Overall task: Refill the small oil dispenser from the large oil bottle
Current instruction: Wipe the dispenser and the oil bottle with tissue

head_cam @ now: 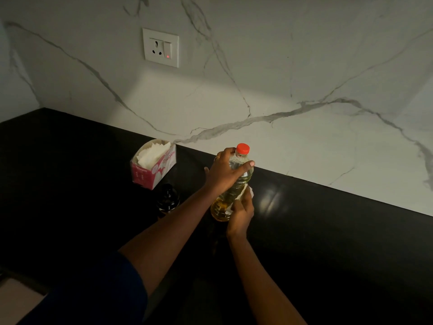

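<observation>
The large oil bottle (244,175), red cap (242,148) on, is standing on the black worktop (328,231). The left grip (222,171) is clamping its shoulder. The right grip (242,213) is clamping a white tissue (248,191) against its lower side. The small oil dispenser (168,199) is standing near, at nine o'clock.

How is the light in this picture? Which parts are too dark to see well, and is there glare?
Head view: dim, uneven light; a bright patch falls on the marble wall below the socket; the black countertop is very dark, so the small oil dispenser nearly vanishes against it; soft glare lies on it to the right of the large oil bottle.
</observation>
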